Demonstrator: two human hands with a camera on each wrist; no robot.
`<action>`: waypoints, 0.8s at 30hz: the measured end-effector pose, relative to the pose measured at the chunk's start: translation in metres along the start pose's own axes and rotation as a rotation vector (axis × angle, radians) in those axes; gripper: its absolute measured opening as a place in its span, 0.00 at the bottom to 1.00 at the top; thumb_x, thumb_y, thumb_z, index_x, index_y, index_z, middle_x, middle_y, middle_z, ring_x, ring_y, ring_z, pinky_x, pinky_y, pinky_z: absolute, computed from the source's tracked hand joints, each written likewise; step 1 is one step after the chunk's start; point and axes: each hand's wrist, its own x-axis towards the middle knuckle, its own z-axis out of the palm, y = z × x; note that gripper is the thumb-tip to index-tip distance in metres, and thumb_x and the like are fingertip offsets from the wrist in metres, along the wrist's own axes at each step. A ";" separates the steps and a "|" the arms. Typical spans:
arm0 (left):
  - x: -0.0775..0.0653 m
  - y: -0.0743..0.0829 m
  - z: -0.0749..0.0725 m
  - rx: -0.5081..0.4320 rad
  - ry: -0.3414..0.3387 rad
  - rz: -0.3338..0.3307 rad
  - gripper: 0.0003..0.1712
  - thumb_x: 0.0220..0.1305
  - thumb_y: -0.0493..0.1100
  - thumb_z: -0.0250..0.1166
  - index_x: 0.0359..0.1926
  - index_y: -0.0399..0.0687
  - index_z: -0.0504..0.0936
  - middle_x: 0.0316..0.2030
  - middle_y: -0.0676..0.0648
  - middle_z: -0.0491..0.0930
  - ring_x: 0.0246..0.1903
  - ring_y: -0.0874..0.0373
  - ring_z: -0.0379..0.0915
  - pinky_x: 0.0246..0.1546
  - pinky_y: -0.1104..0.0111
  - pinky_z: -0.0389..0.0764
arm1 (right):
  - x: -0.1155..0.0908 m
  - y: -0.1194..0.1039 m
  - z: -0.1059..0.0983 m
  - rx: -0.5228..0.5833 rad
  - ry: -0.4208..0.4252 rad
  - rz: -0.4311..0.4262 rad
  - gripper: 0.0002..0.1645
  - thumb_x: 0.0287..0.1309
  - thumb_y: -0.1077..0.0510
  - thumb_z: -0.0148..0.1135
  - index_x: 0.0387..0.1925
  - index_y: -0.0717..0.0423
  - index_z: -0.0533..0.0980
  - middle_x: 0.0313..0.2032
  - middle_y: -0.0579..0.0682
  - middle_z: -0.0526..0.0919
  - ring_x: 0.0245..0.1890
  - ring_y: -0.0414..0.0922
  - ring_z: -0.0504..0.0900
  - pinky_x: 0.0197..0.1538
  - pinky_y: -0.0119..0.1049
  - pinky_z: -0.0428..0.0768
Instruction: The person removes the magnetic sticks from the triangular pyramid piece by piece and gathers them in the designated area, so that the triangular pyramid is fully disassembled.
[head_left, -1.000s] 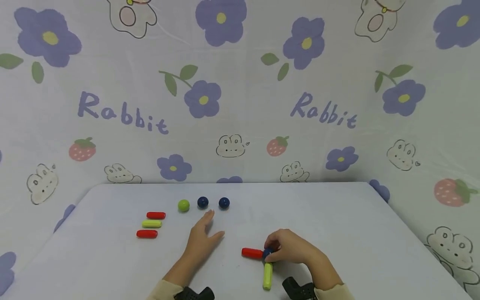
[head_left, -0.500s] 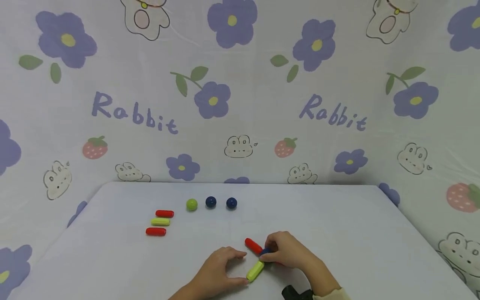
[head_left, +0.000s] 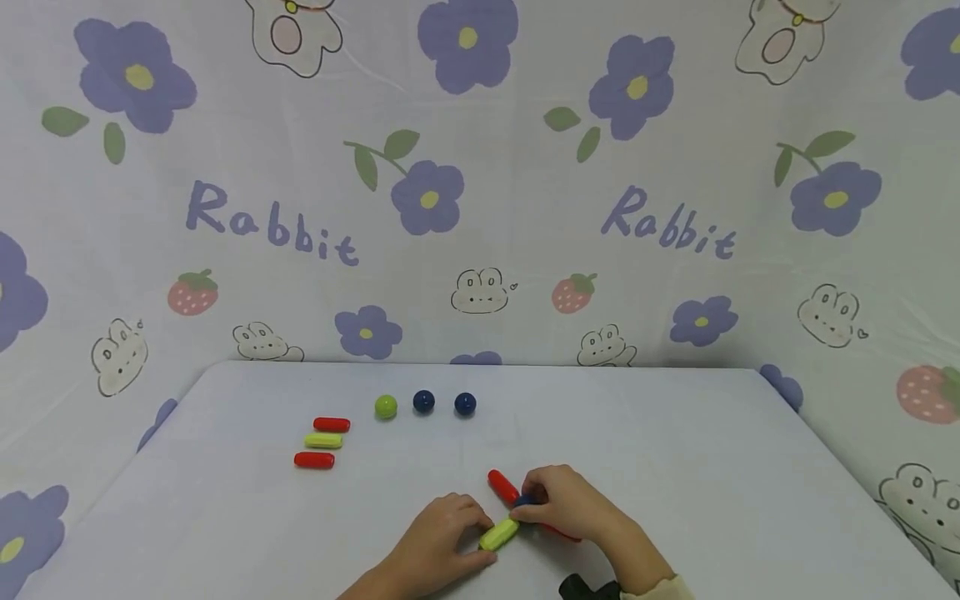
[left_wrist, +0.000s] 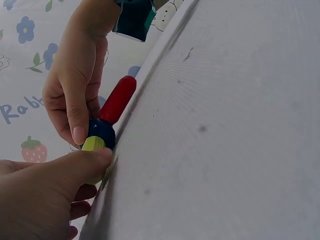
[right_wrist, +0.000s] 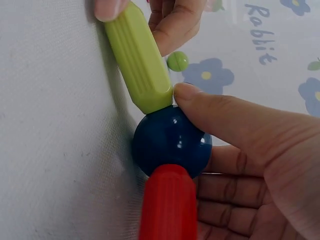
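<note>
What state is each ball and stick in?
Held blue ball: gripped by right hand
Held yellow stick: pinched by left hand, touching ball
Two nearer red sticks: touching held ball
Two farther red sticks: lying loose
Other yellow stick: lying between them
Green ball: loose
Other blue balls: loose

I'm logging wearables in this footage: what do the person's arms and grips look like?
Both the left grip and right grip are bare human hands, with no gloves or cables visible. On the right arm, a cream sleeve shows at the head view's bottom edge, beside a black, angular wrist device. Any left sleeve is out of view.
</note>
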 end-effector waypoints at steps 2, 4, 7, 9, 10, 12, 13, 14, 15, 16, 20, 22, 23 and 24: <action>0.000 -0.001 -0.001 0.005 0.020 -0.001 0.14 0.55 0.52 0.67 0.40 0.53 0.82 0.36 0.60 0.79 0.38 0.70 0.72 0.42 0.73 0.75 | -0.001 0.000 -0.001 0.003 -0.012 -0.001 0.14 0.50 0.50 0.68 0.31 0.58 0.78 0.26 0.43 0.78 0.27 0.39 0.71 0.30 0.30 0.71; 0.000 -0.001 -0.002 -0.003 0.027 -0.033 0.13 0.56 0.49 0.66 0.42 0.51 0.82 0.36 0.60 0.79 0.38 0.70 0.72 0.42 0.73 0.76 | -0.001 -0.001 -0.001 0.010 -0.027 0.000 0.14 0.50 0.51 0.69 0.33 0.57 0.79 0.27 0.44 0.78 0.28 0.39 0.72 0.32 0.31 0.72; 0.001 -0.002 -0.002 -0.025 0.025 -0.090 0.13 0.58 0.47 0.65 0.44 0.51 0.82 0.37 0.60 0.80 0.38 0.70 0.71 0.43 0.72 0.76 | 0.000 -0.001 -0.002 0.018 -0.046 -0.006 0.15 0.48 0.52 0.70 0.34 0.58 0.79 0.28 0.44 0.79 0.28 0.39 0.72 0.33 0.32 0.74; 0.001 -0.003 -0.002 -0.042 0.020 -0.117 0.13 0.59 0.47 0.64 0.45 0.51 0.82 0.37 0.60 0.80 0.39 0.70 0.71 0.44 0.72 0.76 | -0.001 -0.002 -0.001 0.024 -0.050 -0.016 0.15 0.48 0.53 0.70 0.35 0.59 0.80 0.28 0.44 0.79 0.28 0.40 0.72 0.33 0.32 0.74; 0.001 -0.004 -0.001 -0.048 0.024 -0.117 0.13 0.59 0.48 0.64 0.45 0.51 0.82 0.37 0.60 0.80 0.39 0.70 0.71 0.44 0.72 0.76 | -0.001 -0.003 -0.001 0.027 -0.052 -0.019 0.15 0.48 0.53 0.70 0.35 0.59 0.79 0.28 0.45 0.79 0.28 0.40 0.72 0.32 0.32 0.73; 0.000 -0.005 -0.001 -0.056 0.034 -0.114 0.13 0.58 0.48 0.64 0.45 0.51 0.82 0.37 0.60 0.80 0.39 0.70 0.71 0.44 0.72 0.76 | -0.001 -0.004 -0.002 0.021 -0.050 -0.019 0.15 0.48 0.53 0.70 0.34 0.59 0.79 0.27 0.44 0.79 0.27 0.39 0.72 0.30 0.31 0.72; 0.000 -0.005 0.000 -0.061 0.038 -0.114 0.13 0.58 0.48 0.64 0.44 0.51 0.82 0.37 0.60 0.80 0.39 0.70 0.71 0.44 0.72 0.76 | -0.002 -0.004 -0.001 0.023 -0.050 -0.022 0.15 0.48 0.53 0.70 0.34 0.59 0.79 0.27 0.44 0.79 0.27 0.39 0.72 0.30 0.30 0.72; -0.001 -0.005 0.000 -0.064 0.041 -0.113 0.13 0.58 0.48 0.64 0.44 0.51 0.82 0.37 0.60 0.80 0.39 0.70 0.71 0.44 0.72 0.76 | -0.002 -0.004 -0.001 0.023 -0.049 -0.024 0.15 0.48 0.53 0.70 0.35 0.59 0.79 0.27 0.44 0.79 0.27 0.39 0.72 0.30 0.30 0.72; -0.001 -0.005 0.000 -0.068 0.044 -0.113 0.13 0.58 0.48 0.64 0.44 0.51 0.82 0.37 0.60 0.80 0.38 0.70 0.71 0.44 0.72 0.76 | -0.002 -0.004 -0.001 0.021 -0.050 -0.023 0.15 0.48 0.53 0.70 0.34 0.59 0.79 0.27 0.44 0.79 0.27 0.39 0.72 0.30 0.30 0.72; -0.001 -0.005 0.000 -0.073 0.045 -0.112 0.13 0.58 0.48 0.64 0.44 0.51 0.82 0.37 0.60 0.80 0.38 0.70 0.71 0.44 0.73 0.76 | -0.002 -0.004 -0.001 0.020 -0.051 -0.024 0.15 0.48 0.53 0.70 0.34 0.59 0.79 0.27 0.44 0.79 0.27 0.39 0.72 0.30 0.30 0.72; -0.002 -0.006 -0.001 -0.082 0.034 -0.107 0.13 0.60 0.49 0.63 0.44 0.51 0.82 0.37 0.60 0.79 0.38 0.71 0.70 0.44 0.73 0.76 | -0.003 -0.005 -0.001 0.029 -0.054 -0.029 0.15 0.48 0.52 0.70 0.34 0.59 0.79 0.28 0.45 0.80 0.28 0.39 0.72 0.31 0.31 0.73; -0.002 -0.006 -0.003 -0.104 0.012 -0.115 0.14 0.61 0.50 0.61 0.45 0.51 0.81 0.37 0.60 0.79 0.39 0.71 0.70 0.45 0.72 0.76 | -0.003 -0.005 0.000 0.035 -0.055 -0.032 0.15 0.48 0.52 0.70 0.34 0.59 0.79 0.28 0.45 0.80 0.28 0.40 0.72 0.32 0.31 0.72; -0.002 -0.007 -0.005 -0.116 0.000 -0.120 0.14 0.62 0.50 0.61 0.46 0.51 0.81 0.37 0.60 0.79 0.39 0.71 0.70 0.45 0.72 0.76 | -0.004 -0.006 0.000 0.039 -0.057 -0.032 0.15 0.48 0.52 0.70 0.34 0.59 0.79 0.28 0.45 0.80 0.28 0.40 0.72 0.32 0.31 0.72; -0.002 -0.007 -0.007 -0.131 -0.012 -0.122 0.14 0.63 0.50 0.60 0.46 0.51 0.81 0.38 0.60 0.78 0.39 0.70 0.69 0.46 0.72 0.76 | -0.004 -0.006 0.000 0.042 -0.059 -0.034 0.15 0.48 0.52 0.70 0.34 0.59 0.79 0.28 0.45 0.80 0.29 0.40 0.72 0.32 0.31 0.72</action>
